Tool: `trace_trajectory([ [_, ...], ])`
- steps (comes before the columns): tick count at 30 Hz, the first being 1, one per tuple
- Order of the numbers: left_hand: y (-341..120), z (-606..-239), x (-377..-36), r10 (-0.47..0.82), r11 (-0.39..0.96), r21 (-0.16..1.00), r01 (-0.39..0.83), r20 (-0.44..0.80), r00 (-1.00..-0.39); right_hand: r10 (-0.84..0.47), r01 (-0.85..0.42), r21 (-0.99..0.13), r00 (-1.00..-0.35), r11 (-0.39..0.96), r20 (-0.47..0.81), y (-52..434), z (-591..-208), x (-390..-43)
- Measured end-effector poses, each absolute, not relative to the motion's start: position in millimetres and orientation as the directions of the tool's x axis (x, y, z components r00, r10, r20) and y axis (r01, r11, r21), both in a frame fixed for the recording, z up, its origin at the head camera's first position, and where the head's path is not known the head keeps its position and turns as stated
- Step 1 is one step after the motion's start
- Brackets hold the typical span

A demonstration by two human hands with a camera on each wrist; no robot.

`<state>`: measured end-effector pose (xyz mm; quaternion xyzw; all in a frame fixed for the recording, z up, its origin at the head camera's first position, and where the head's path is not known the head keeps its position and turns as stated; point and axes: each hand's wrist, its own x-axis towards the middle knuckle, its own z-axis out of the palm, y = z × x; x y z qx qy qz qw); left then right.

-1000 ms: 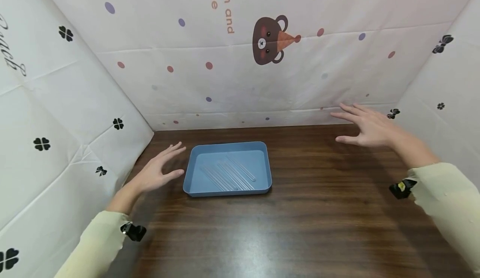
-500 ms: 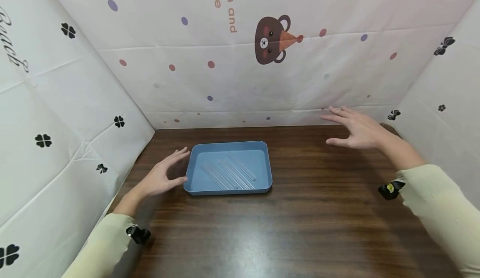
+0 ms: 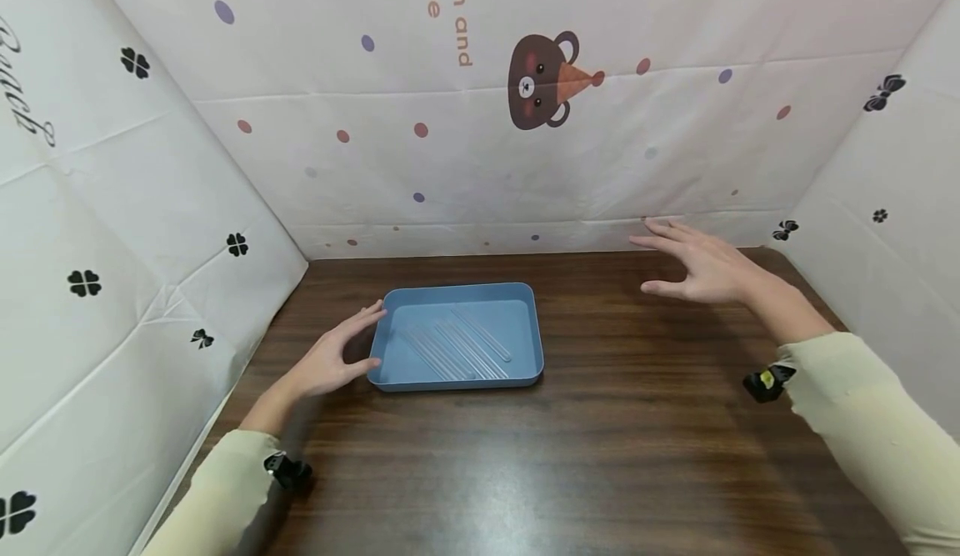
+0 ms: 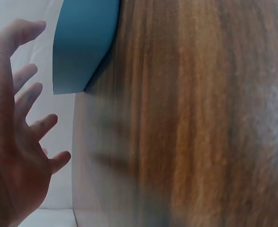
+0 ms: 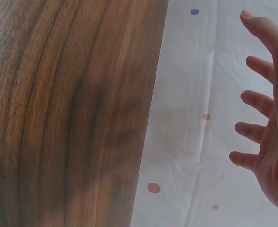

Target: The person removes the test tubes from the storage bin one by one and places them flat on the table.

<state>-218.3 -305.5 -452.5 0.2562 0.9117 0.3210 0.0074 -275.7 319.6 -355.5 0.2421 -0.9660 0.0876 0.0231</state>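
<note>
The left hand [image 4: 13,142] was open, with its fingers [image 4: 28,97] spread out. A blue tray [image 4: 82,42] sat just beside the fingers on a brown wooden table [image 4: 200,118]. They were not touching.

Bright, even overhead light; pale glare on the dark wooden tabletop [image 3: 480,489] toward 6 o'clock; soft shadows under both arms; wide-angle bending at edges; wrist views smeared, unfocused.

Blue tray [image 3: 390,348] on the dark brown wood-grain bench [image 3: 600,439]; behind the tray, a white backdrop [image 3: 480,164] with coloured dots and a brown bear.
</note>
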Motion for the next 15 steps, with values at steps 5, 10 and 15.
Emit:
trace_trajectory([
  [5,-303.9,-454.8,-216.7,0.491,0.657,0.582,0.48,0.152,-0.858,-0.464,-0.471,-0.171,-0.882,0.866,0.079,316.8,-358.4,-276.1],
  [10,-304.6,-455.0,-215.3,0.496,0.646,0.592,0.482,0.155,-0.854,-0.467,-0.472,-0.185,-0.881,0.862,0.072,313.4,-360.2,-276.6],
  [15,-306.8,-456.9,-216.8,0.485,0.657,0.594,0.465,0.14,-0.863,-0.476,-0.481,-0.193,-0.876,0.855,0.078,310.9,-362.0,-276.8],
])
